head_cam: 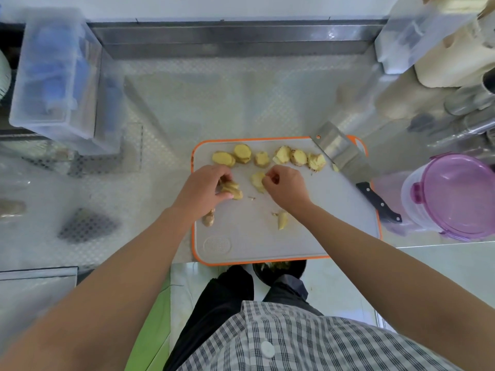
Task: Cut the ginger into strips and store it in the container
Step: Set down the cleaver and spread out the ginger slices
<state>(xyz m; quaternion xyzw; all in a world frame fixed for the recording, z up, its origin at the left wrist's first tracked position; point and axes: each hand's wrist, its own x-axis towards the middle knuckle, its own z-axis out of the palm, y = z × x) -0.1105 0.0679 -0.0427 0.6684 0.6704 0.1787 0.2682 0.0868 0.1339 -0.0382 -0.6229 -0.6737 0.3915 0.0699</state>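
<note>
Gripping a small stack of ginger slices [232,189] with the left hand [206,190], fingers and thumb curled round it, left of the middle of the white cutting board [267,242] (orange rim). Pinching a single slice [257,180] between thumb and fingertips of the right hand [285,188], just beside the stack. Spread along the far edge of the board: a row of slices [282,155], some overlapping. Nearer the body, two knobbly end pieces [208,218], one by each wrist. Lying flat across the far right corner of the board: a knife [342,153], broad blade on the board, black handle past the right edge. Standing on the metal counter [201,103] just right of the board, near the handle: the container [455,196], purple lid on.
</note>
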